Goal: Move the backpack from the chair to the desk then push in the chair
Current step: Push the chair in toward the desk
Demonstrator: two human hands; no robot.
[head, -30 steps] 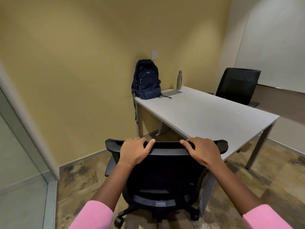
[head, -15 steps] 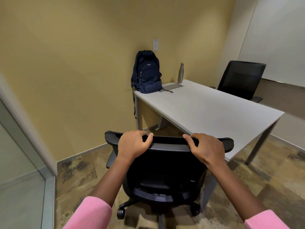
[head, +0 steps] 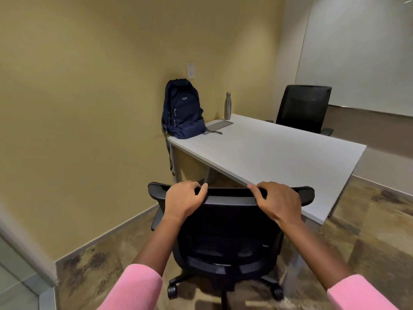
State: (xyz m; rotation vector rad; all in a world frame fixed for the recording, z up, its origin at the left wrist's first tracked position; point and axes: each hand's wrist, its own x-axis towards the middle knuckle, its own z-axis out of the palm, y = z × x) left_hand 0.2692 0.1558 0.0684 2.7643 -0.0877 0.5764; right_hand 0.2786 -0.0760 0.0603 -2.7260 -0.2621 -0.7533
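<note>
Dark navy woven cloth on the backpack (head: 183, 110), matt. Brushed metal bottle (head: 227, 106), faint sheen. Smooth matt white desk (head: 279, 153) top. Black mesh back and matt plastic rim on the chair (head: 225, 222). Ribbed pink knit sleeves (head: 136, 287).

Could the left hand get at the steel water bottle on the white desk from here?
Probably not: the left hand grips the black chair's backrest, and the steel bottle stands at the white desk's far wall end.
</note>
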